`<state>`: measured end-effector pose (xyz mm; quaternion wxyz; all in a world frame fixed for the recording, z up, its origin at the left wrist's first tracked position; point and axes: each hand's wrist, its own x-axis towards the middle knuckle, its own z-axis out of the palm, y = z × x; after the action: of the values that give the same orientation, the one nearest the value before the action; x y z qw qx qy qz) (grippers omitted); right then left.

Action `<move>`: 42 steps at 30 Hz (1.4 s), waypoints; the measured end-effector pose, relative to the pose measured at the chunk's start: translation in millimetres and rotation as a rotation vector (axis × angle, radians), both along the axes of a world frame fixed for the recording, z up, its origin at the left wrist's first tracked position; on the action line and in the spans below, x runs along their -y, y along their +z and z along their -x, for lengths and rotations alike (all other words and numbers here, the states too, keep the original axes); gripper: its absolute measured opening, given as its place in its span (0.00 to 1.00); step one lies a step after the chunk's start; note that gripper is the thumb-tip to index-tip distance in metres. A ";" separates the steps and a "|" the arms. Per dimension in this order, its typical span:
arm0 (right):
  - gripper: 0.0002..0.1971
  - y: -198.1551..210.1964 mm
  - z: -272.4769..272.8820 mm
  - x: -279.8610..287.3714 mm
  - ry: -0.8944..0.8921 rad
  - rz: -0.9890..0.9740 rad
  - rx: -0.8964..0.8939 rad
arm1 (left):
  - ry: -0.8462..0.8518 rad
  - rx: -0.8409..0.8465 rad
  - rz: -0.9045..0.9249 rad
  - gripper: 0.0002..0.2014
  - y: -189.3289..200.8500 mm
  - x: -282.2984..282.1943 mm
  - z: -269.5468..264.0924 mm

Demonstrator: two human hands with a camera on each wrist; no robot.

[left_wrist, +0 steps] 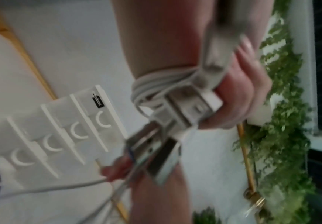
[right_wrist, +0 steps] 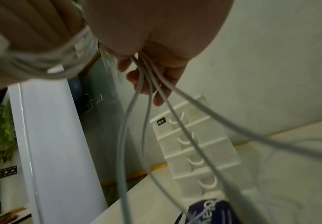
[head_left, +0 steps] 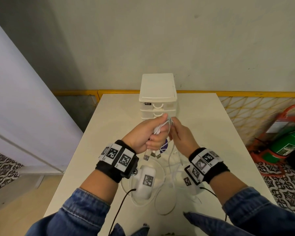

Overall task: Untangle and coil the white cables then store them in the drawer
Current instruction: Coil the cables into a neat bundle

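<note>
1. The left hand (head_left: 144, 137) is closed as a fist around a bundle of white cables (head_left: 158, 128). Some turns are wound around the hand, and the plugs (head_left: 151, 155) hang out under the fist.
2. The right hand (head_left: 180, 135) pinches several strands near the top of the bundle. In the right wrist view these strands (right_wrist: 146, 121) run between its fingers and then fall down loose.
3. The rest of the cables lies in loose loops (head_left: 167, 198) on the table (head_left: 220, 133), under and between the two wrists. So the cables are partly in the hands and partly on the table.
4. The drawer unit (head_left: 157, 96) stands behind the hands, near the wall. Its drawers look closed.
5. Handling, as I judge: the cables are light, thin and very soft, with a smooth skin, so they can slip and the coil can spring open if the fist relaxes.
6. The plugs are the only stiff parts. They can catch in a loop, so it is better to guide them by hand.
7. Good place to hold: the crossing of the turns, with the whole hand, while the other hand feeds the strand with light tension.
</note>
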<state>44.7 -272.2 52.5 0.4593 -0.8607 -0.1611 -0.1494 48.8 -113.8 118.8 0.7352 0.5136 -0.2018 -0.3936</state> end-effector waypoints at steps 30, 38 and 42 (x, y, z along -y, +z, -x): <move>0.14 21.6 16.0 -15.0 0.099 0.183 0.042 | 0.320 0.609 -0.658 0.26 -18.6 -23.1 -22.8; 0.13 3.3 4.9 9.3 0.063 0.214 -0.050 | 0.245 0.427 -0.476 0.13 -16.0 -15.4 -9.4; 0.08 -35.9 11.3 27.9 -0.032 0.318 -0.201 | 0.493 0.318 -0.285 0.18 0.6 -35.1 -17.6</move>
<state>33.4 -300.1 16.6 0.3291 -0.9354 -0.1224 -0.0424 66.3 -78.7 119.4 0.6884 0.6998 -0.1266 -0.1430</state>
